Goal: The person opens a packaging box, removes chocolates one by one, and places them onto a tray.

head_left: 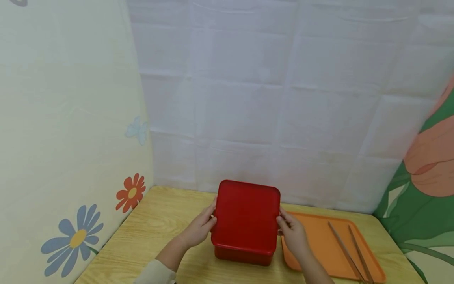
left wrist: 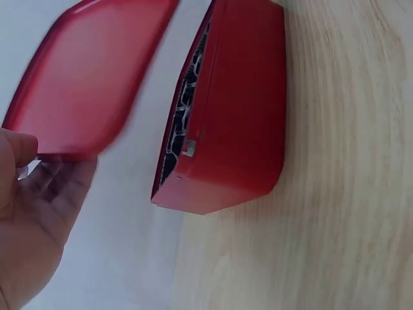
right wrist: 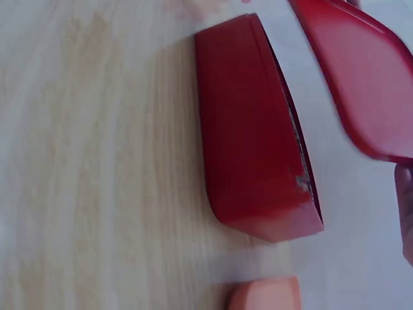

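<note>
A red square lid (head_left: 248, 217) is raised above a red box (head_left: 242, 255); the left wrist view shows a gap between them. My left hand (head_left: 200, 227) holds the lid's left edge, thumb on top and fingers below. At the opposite edge, my right hand (head_left: 292, 232) grips the lid in the same way. Inside the open box (left wrist: 245, 103), a dark surface with a white net-like pattern (left wrist: 181, 119) shows. A small silver patch (left wrist: 189, 148) is on the box near its rim. Only part of my right hand (right wrist: 405, 203) appears in the right wrist view.
To the right of the box lies an orange tray (head_left: 308, 225). Two long thin metal arms (head_left: 345, 248) rest on it, closer together at the near end. The wooden table (head_left: 170, 205) meets a white cloth backdrop (head_left: 244, 98) behind, with flower-printed cloths at both sides.
</note>
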Available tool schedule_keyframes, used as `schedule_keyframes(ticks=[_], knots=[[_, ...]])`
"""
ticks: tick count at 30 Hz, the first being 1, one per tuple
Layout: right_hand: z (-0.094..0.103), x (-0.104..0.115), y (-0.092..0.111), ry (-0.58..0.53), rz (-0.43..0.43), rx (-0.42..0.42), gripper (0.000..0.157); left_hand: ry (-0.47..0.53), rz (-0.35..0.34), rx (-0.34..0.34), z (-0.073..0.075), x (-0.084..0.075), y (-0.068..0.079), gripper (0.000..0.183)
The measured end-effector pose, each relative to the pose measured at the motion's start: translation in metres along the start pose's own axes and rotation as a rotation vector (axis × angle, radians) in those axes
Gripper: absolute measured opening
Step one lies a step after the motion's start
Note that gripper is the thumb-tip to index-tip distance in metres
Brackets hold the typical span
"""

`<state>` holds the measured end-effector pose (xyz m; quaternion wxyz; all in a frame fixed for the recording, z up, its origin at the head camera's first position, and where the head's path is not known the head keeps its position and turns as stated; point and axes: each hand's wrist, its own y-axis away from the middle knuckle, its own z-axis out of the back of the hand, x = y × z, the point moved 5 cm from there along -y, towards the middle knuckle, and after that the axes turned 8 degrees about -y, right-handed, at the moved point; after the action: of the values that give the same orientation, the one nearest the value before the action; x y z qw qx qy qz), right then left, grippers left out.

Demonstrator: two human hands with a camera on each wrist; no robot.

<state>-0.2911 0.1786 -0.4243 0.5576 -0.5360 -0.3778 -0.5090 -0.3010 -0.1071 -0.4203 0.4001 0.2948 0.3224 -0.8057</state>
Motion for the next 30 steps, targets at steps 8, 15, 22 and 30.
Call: schedule_keyframes(ticks=[8, 15, 22, 30], knots=[[-0.016, -0.011, 0.0, -0.082, -0.096, -0.009, 0.045, 0.222, 0.091, -0.024, 0.001, 0.015, 0.014, 0.061], [-0.035, -0.012, 0.005, -0.105, -0.115, 0.061, 0.047, 0.274, 0.188, -0.109, 0.009, 0.031, 0.027, 0.059], [-0.069, -0.005, 0.011, -0.166, -0.104, 0.317, 0.06, 0.249, 0.306, -0.189, 0.035, 0.048, 0.047, 0.055], [-0.114, 0.0, 0.015, -0.288, -0.189, 0.562, 0.074, 0.212, 0.439, -0.253, 0.067, 0.068, 0.07, 0.053]])
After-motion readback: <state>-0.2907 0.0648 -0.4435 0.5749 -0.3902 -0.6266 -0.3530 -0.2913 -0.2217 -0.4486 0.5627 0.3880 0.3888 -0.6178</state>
